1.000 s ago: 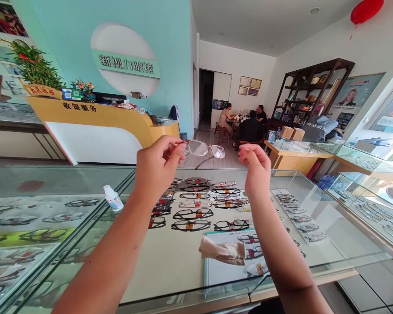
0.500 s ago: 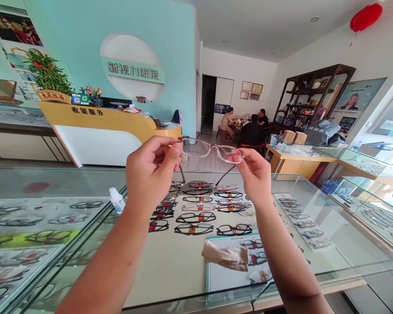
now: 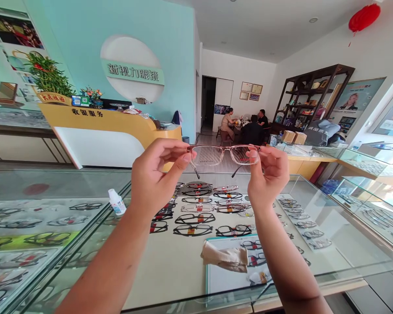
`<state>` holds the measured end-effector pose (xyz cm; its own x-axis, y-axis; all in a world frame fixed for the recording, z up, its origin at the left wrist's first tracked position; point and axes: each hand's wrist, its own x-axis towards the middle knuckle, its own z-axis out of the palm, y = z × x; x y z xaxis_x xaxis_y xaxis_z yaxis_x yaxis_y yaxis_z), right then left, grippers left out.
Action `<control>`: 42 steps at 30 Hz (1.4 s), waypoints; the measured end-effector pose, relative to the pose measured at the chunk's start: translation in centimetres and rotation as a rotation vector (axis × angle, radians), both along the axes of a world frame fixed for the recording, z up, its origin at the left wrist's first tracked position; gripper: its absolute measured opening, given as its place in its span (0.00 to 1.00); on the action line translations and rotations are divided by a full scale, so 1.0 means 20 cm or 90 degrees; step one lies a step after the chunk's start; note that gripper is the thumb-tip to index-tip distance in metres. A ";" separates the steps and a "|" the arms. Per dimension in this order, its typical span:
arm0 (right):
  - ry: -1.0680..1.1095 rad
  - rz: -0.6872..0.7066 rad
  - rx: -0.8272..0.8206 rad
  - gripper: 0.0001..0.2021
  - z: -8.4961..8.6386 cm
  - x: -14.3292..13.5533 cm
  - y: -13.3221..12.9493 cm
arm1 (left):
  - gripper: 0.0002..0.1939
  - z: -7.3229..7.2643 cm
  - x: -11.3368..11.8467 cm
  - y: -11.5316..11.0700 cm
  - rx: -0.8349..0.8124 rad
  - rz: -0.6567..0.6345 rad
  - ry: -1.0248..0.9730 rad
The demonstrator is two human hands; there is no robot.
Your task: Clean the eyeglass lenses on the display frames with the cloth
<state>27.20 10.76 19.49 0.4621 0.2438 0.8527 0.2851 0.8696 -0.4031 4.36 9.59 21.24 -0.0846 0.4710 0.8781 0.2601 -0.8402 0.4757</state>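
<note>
A pair of eyeglasses (image 3: 227,148) with a clear pinkish frame is held up in front of me, its dark temple tips hanging below the lenses. My left hand (image 3: 160,174) pinches the left end of the frame between thumb and fingers. At the other end, my right hand (image 3: 269,174) is closed on the hinge corner, its thumb over the edge of the right lens. Below lie a beige cleaning cloth (image 3: 225,256) and a white tray (image 3: 221,279) on the glass counter. A small white bottle (image 3: 116,202) stands left of my left forearm.
Rows of eyeglasses (image 3: 193,229) show in the glass display case below my hands. Another case (image 3: 376,165) runs along the right. A yellow and white cashier desk (image 3: 98,139) stands ahead left. Several people (image 3: 252,128) sit at a table at the back.
Both hands have moved right and slightly down with the eyeglasses. The frame, tilted before, is now nearly level and faces me more squarely.
</note>
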 end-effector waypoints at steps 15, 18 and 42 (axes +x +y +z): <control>-0.045 -0.026 -0.032 0.03 -0.03 -0.04 -0.02 | 0.09 -0.03 0.04 0.06 -0.021 0.104 -0.095; -0.043 -0.030 -0.042 0.04 -0.04 -0.04 0.00 | 0.09 -0.05 0.03 0.09 -0.040 0.108 -0.064; -0.085 -0.036 -0.106 0.08 -0.03 -0.02 0.02 | 0.24 -0.05 0.05 0.07 -0.068 0.084 -0.027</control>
